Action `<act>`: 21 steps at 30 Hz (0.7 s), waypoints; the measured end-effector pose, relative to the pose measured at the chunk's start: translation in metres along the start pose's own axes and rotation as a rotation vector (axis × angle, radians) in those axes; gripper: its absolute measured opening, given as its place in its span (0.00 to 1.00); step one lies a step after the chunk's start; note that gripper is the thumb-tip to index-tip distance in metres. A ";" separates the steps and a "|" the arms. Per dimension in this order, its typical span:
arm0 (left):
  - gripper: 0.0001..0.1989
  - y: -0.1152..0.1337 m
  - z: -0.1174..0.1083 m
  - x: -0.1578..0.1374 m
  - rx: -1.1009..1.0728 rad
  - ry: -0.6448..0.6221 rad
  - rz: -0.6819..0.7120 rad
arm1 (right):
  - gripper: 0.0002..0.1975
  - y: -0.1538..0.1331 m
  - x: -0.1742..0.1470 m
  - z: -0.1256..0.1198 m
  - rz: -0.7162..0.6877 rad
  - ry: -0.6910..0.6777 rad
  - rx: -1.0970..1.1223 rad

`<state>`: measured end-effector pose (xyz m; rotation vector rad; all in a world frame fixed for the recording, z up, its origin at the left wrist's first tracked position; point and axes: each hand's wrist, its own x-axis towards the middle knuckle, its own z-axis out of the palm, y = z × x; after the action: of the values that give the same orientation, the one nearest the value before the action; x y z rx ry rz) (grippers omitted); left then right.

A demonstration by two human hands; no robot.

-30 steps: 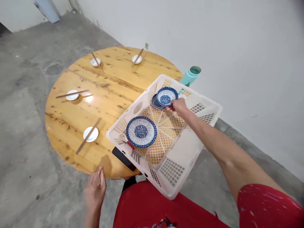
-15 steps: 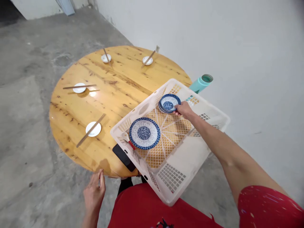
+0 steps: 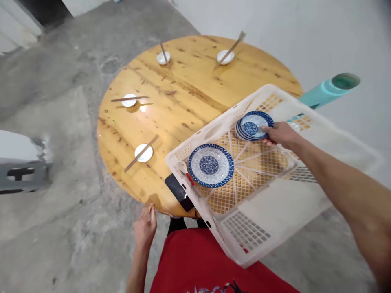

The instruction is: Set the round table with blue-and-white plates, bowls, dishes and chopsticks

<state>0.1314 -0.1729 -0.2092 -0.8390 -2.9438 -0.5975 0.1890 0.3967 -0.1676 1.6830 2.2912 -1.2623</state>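
My right hand [image 3: 279, 134] reaches into the white plastic basket [image 3: 259, 221]. It grips the rim of the top small blue-and-white dish [image 3: 255, 123], thumb on the inside and fingers below. More dishes of this kind are stacked under it; I cannot tell whether the top one is lifted off them. In the same basket lie a larger blue-and-white plate [image 3: 210, 165] and a white spoon [image 3: 182, 167] with a red part on its handle. Beside the table's near edge, my left hand [image 3: 145, 226] hangs with loosely bent fingers and nothing visible in it.
The round wooden table [image 3: 183, 97] bears several small white dishes [image 3: 148, 155], each with chopsticks [image 3: 132, 163] across it. A black phone [image 3: 179, 191] lies by the basket. Behind the basket stands a turquoise cylinder [image 3: 328, 91], near a white wall. A grey object [image 3: 23, 177] shows at left.
The view has swung left, so the table and basket appear farther right. My right hand keeps its grip on the dish. The grey object has come into view at left.
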 end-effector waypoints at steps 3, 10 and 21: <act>0.16 -0.001 0.003 0.001 0.009 -0.002 -0.020 | 0.19 0.003 0.004 0.000 0.009 -0.043 -0.052; 0.16 0.000 0.001 0.011 0.028 0.039 0.039 | 0.20 0.007 -0.010 -0.016 0.004 0.027 -0.155; 0.14 0.010 0.003 0.055 -0.143 -0.030 0.147 | 0.20 0.068 -0.184 -0.076 -0.186 0.626 0.174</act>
<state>0.0900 -0.1362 -0.2014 -1.0752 -2.8596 -0.7988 0.3519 0.3049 -0.0712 2.2275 2.7952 -1.1003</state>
